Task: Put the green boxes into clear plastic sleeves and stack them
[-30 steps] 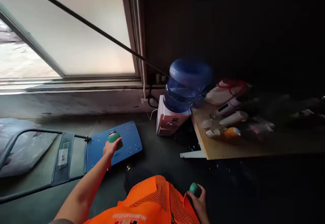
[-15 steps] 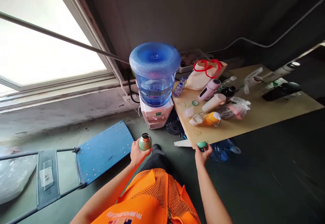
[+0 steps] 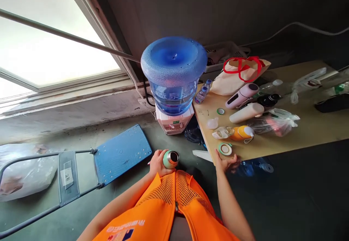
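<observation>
My left hand (image 3: pixel 158 162) is wrapped round a green thermos bottle (image 3: pixel 167 160), whose bare metal mouth faces up and to the right. It is held low, close to the orange vest. At the near corner of the wooden table (image 3: pixel 203 115), my right hand (image 3: pixel 227 164) has its fingers apart, just below the green thermos lid (image 3: pixel 225 149). That lid lies with its pale inner side up on the tabletop, between thumb and fingers. A second small green-rimmed lid (image 3: pixel 220 111) lies farther back on the table.
Ahead stands a water dispenser (image 3: pixel 174 122) topped by a large blue water jug (image 3: pixel 174 77). Bottles, including an orange one (image 3: pixel 241 133) and a white tumbler (image 3: pixel 247 113), crowd the table near a cloth bag (image 3: pixel 231 77). A blue platform cart (image 3: pixel 122 153) occupies the floor at left.
My right hand has brought the green lid onto the table corner, turned it inner side up and loosened its fingers. My left hand has drawn the thermos bottle closer to my body.
</observation>
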A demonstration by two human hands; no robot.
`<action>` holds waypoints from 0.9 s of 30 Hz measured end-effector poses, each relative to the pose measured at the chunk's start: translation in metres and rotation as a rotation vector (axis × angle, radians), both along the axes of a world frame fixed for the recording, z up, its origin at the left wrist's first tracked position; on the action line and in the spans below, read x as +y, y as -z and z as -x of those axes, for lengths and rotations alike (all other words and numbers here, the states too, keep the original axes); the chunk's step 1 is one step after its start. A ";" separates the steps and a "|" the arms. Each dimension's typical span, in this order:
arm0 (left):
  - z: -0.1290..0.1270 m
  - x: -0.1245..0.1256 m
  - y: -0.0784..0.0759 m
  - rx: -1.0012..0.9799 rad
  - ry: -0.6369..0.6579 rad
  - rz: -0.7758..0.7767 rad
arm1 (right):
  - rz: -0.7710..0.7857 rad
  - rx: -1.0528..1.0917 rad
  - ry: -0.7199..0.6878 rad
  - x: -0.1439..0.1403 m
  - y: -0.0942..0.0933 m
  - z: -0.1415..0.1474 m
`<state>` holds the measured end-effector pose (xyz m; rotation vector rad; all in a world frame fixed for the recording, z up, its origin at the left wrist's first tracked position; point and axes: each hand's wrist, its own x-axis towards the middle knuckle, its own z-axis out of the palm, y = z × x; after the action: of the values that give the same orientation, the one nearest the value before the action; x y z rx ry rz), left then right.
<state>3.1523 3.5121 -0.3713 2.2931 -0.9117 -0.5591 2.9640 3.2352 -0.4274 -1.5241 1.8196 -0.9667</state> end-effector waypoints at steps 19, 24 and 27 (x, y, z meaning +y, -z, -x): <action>0.086 -0.154 -0.018 0.264 0.240 0.330 | 0.217 -0.126 -0.585 0.000 -0.066 0.090; 0.088 -0.154 -0.025 0.388 -0.068 0.419 | 0.250 -0.005 -0.347 -0.084 -0.052 0.103; 0.093 -0.148 -0.039 0.486 -0.179 0.462 | 0.229 0.043 -0.356 -0.116 -0.050 0.100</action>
<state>3.0594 3.3636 -0.3326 1.6940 -0.5217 -0.7008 2.8638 3.1190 -0.3774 -1.9396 1.4317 -0.9958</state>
